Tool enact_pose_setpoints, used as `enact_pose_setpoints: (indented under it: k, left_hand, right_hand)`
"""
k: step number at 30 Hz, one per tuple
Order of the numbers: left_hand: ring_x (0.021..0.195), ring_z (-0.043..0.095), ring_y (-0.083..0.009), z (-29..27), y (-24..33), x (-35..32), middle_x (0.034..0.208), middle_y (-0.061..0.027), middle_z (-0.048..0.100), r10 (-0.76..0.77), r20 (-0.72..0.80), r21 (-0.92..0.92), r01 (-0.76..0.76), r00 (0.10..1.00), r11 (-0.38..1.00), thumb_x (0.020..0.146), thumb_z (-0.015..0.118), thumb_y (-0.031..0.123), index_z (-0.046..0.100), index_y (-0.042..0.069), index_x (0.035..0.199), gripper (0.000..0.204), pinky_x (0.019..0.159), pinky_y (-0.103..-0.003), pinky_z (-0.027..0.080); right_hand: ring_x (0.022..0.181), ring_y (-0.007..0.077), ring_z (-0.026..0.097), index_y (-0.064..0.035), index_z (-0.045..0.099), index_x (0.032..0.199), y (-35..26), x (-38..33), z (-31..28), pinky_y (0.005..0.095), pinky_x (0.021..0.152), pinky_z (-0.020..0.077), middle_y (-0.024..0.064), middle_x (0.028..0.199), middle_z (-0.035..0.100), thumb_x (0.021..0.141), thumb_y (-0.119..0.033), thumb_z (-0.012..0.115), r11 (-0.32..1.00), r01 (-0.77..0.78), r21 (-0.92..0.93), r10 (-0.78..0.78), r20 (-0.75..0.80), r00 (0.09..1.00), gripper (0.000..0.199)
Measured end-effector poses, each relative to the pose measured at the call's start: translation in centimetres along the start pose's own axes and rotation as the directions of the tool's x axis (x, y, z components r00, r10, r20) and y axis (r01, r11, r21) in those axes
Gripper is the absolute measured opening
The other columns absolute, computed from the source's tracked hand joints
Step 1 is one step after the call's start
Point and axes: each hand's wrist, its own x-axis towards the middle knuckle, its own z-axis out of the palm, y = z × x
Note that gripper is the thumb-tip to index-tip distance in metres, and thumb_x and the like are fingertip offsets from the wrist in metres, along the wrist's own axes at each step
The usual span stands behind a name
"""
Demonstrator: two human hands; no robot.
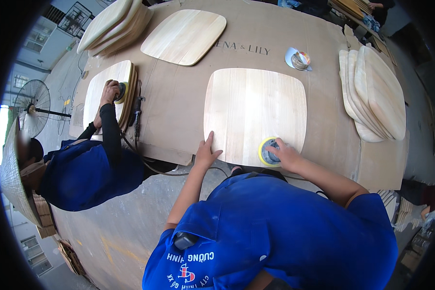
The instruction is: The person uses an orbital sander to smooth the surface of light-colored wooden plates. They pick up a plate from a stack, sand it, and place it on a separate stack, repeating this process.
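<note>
A pale wooden seat panel (254, 108) with rounded corners lies flat on the brown covered table (179, 96) in front of me. My left hand (207, 152) presses flat on its near left corner, fingers spread. My right hand (283, 153) grips a round sander with a yellow pad (268, 152) resting on the panel's near edge.
A co-worker in blue (82, 169) at the left sands another panel (104, 87) on a stack. One more panel (184, 36) lies farther back. Stacks of panels stand at the back left (113, 26) and right (374, 92). A small tape roll (300, 60) sits on the table. A fan (32, 107) stands at the left.
</note>
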Motion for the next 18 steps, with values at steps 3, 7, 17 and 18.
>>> enact_pose_setpoints:
  k: [3,7,17,18]
  left_hand:
    - [0.1,0.057,-0.0395,0.3,-0.4,0.1,0.11,-0.0226,0.053,0.017,-0.019,-0.018,-0.018,1.0,1.0,0.074,0.079,0.025,0.023,0.02,0.151,0.095,0.087,-0.044,0.048]
    - [0.099,0.057,-0.0394,0.2,-0.6,0.0,0.11,-0.0223,0.053,0.031,-0.031,-0.005,-0.032,0.999,0.999,0.075,0.078,0.025,0.023,0.019,0.151,0.095,0.087,-0.044,0.048]
    - [0.099,0.056,-0.0371,-0.4,-0.1,-0.4,0.11,-0.0212,0.051,0.03,-0.021,-0.046,-0.031,0.999,0.998,0.075,0.079,0.025,0.024,0.019,0.151,0.094,0.088,-0.042,0.048]
    - [0.099,0.056,-0.0368,-0.5,-0.1,-0.5,0.109,-0.0211,0.052,0.021,-0.021,-0.061,-0.023,1.0,0.998,0.075,0.079,0.025,0.025,0.019,0.151,0.094,0.088,-0.042,0.048]
  right_hand:
    - [0.101,0.0409,0.06,-0.0277,0.047,0.131,2.1,1.7,-1.1,0.0467,0.086,0.0512,0.0179,0.127,0.039,0.076,0.002,0.06,0.997,-0.076,-0.006,0.074,-0.134,0.988,0.064]
    - [0.102,0.0396,0.06,-0.0287,0.041,0.134,4.1,8.0,-4.6,0.0452,0.088,0.0513,0.0162,0.125,0.039,0.076,-0.005,0.069,0.984,-0.174,0.035,0.177,-0.23,0.957,0.069]
    - [0.107,0.0394,0.058,-0.0264,0.04,0.135,5.2,16.1,-9.2,0.0452,0.091,0.0509,0.0169,0.13,0.038,0.079,-0.008,0.07,0.932,-0.333,0.141,0.361,-0.407,0.839,0.066]
    - [0.106,0.0396,0.058,-0.0262,0.04,0.135,4.4,15.3,-8.5,0.0457,0.091,0.0508,0.0168,0.13,0.038,0.08,-0.009,0.07,0.932,-0.337,0.133,0.362,-0.376,0.853,0.065]
